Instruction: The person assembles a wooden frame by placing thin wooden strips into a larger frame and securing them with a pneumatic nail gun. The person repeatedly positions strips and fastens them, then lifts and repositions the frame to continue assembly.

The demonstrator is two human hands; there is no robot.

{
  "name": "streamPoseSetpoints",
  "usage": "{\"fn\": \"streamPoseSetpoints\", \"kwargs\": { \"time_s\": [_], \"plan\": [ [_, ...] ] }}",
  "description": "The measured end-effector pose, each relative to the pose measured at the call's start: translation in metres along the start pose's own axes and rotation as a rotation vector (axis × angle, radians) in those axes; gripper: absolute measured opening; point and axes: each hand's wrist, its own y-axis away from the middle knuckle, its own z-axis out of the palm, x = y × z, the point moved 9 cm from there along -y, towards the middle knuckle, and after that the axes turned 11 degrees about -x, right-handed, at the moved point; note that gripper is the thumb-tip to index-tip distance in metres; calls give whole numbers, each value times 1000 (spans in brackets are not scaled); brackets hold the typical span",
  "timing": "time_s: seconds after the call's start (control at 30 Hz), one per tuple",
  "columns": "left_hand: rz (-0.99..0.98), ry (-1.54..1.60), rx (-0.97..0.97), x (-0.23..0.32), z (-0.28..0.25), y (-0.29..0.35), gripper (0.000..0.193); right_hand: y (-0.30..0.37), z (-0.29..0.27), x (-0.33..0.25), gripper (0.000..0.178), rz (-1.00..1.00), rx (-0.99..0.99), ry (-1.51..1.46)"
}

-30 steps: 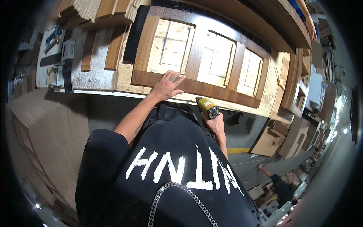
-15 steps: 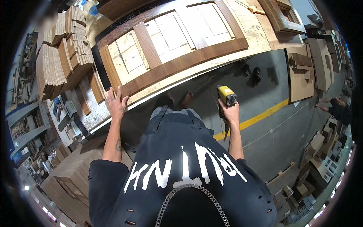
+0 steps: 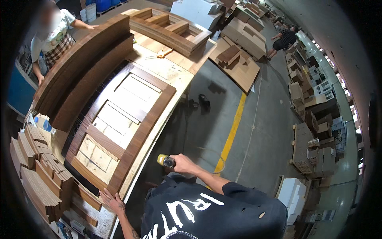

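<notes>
**Left hand (image 3: 113, 202) at the wooden frame (image 3: 141, 139), right hand (image 3: 182, 163) on a yellow tool (image 3: 166, 161)**

From my station I see the right fingers closed round the tool, tips hidden, just off the workbench (image 3: 180, 81) edge. The left fingers are spread, touching the frame's near corner. That frame lies flat on the bench, brown panels (image 3: 87, 59) along its far side. Past it I spot orange-handled pliers (image 3: 164, 53), then stacked frames (image 3: 175, 40). A co-worker (image 3: 59, 44) stands behind the panels; farther off, another person (image 3: 284, 39).
</notes>
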Motion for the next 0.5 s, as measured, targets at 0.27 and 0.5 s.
{"fn": "streamPoseSetpoints", "kwargs": {
  "time_s": [0.27,0.5],
  "plan": [
    [70,137,202,-12,-23,-1,83,-62,93,-147,32,-291,-216,121],
    [69,189,195,-10,-47,1,82,-97,160,-193,38,-72,-254,87]
  ]
}}
